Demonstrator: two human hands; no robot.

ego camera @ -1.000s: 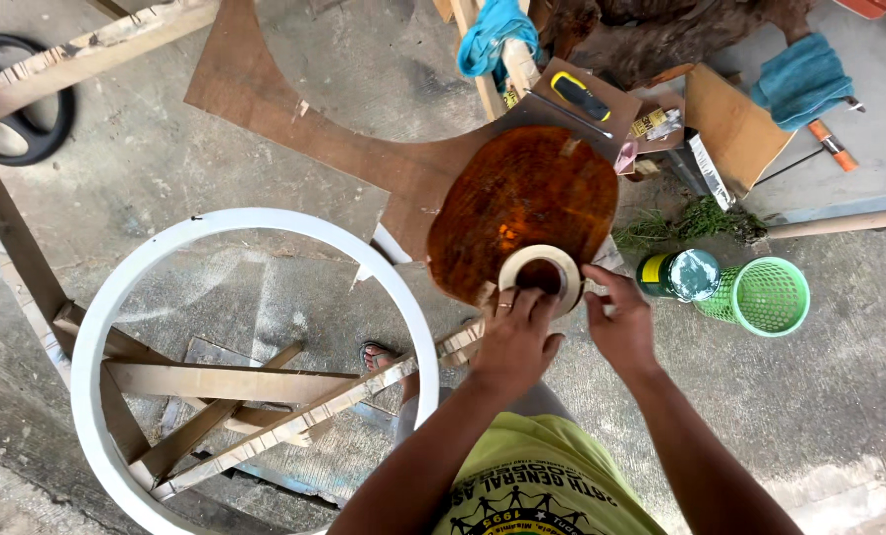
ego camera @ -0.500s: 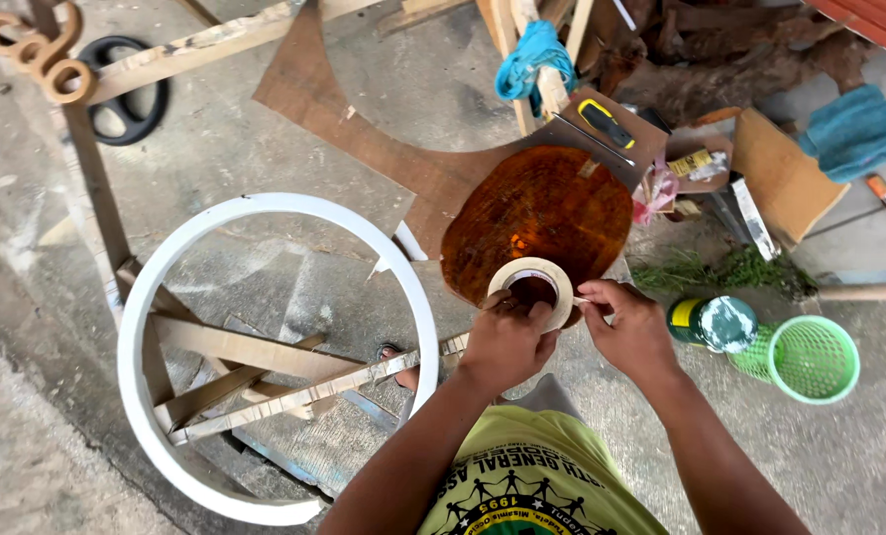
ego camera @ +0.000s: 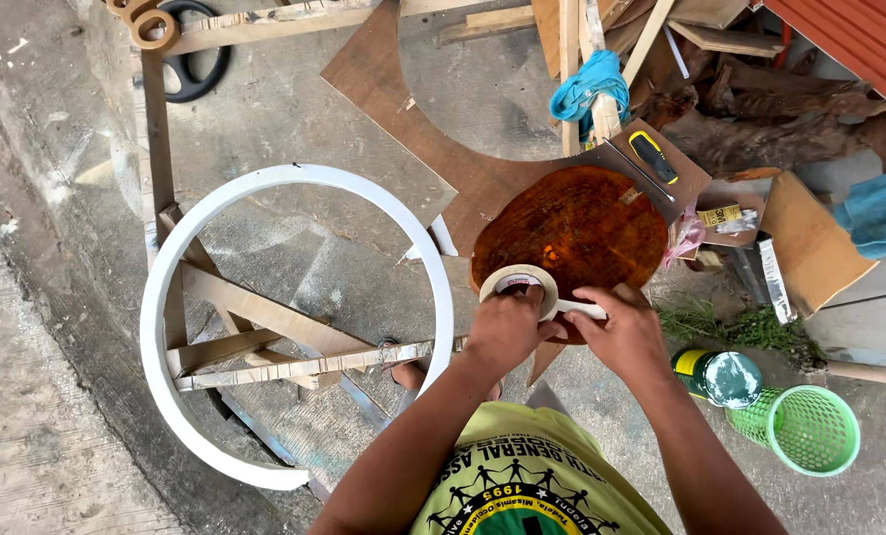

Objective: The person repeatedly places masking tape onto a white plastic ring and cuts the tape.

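In the left half of the frame a big white ring [ego camera: 166, 327] lies on wooden slats. Right of it sits a round brown board [ego camera: 582, 223]. At the middle, the left hand [ego camera: 502, 332] holds a tape roll [ego camera: 519, 285], now lifted closer. The right hand [ego camera: 626, 332] pinches its loose end [ego camera: 584, 310], pulled out a little more.

A small yellow box with dark print [ego camera: 720, 215] lies beyond the right hand [ego camera: 623, 332]; a green-and-yellow labelled can [ego camera: 718, 374] stands just right of it.
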